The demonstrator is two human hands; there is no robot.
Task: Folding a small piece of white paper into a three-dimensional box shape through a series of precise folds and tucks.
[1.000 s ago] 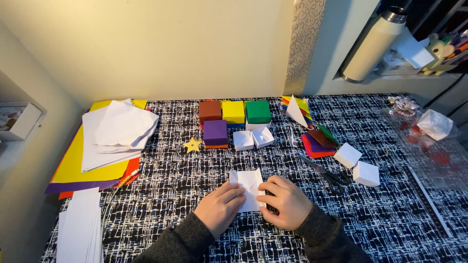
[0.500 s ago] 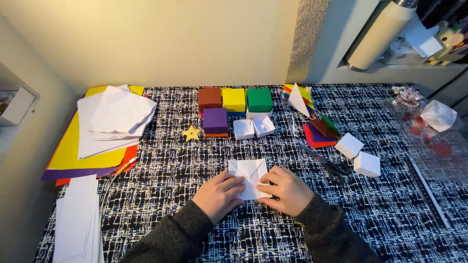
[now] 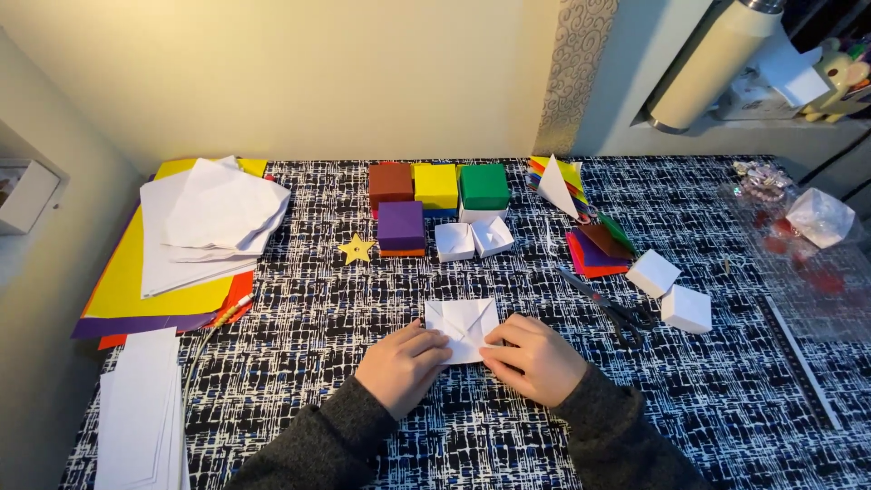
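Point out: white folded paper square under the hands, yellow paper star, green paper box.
white folded paper square (image 3: pixel 463 323), head view, centre crease
yellow paper star (image 3: pixel 356 249), head view, middle
green paper box (image 3: pixel 484 185), head view, top face

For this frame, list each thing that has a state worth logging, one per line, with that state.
White paper square: partly folded, flaps creased inward, flat on the table.
Left hand: fingers pressing the paper's left edge.
Right hand: fingers pressing the paper's right edge.
Two small white boxes: open, no lids.
Coloured boxes: closed.
Scissors: closed, lying flat.
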